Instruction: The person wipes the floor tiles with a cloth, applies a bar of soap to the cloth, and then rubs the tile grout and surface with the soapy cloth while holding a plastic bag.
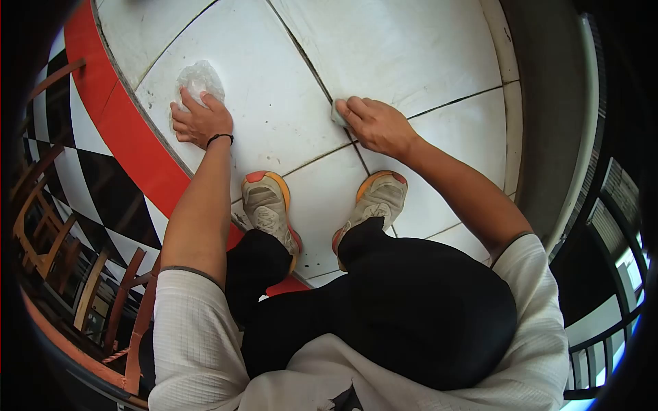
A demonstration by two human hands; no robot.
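My left hand [200, 122] is on the tile floor, fingers curled over a crumpled, translucent plastic bag [203, 77] that pokes out past the fingertips. A dark band circles that wrist. My right hand [378, 127] has its fingers closed around a small pale grey-green pad [338, 114], pressed against the floor beside a dark grout line. Most of the pad is hidden by the fingers, so its exact kind cannot be made out. The white tiles [274, 89] under both hands show small dark specks and smudges.
My shoes [266, 205] stand on the tiles just below the hands. A red border strip [123, 130] runs along the left edge, beside a black-and-white checkered surface [82, 154] and wooden furniture frames [48, 240]. At right are a dark wall base [555, 89] and black metal bars [617, 274].
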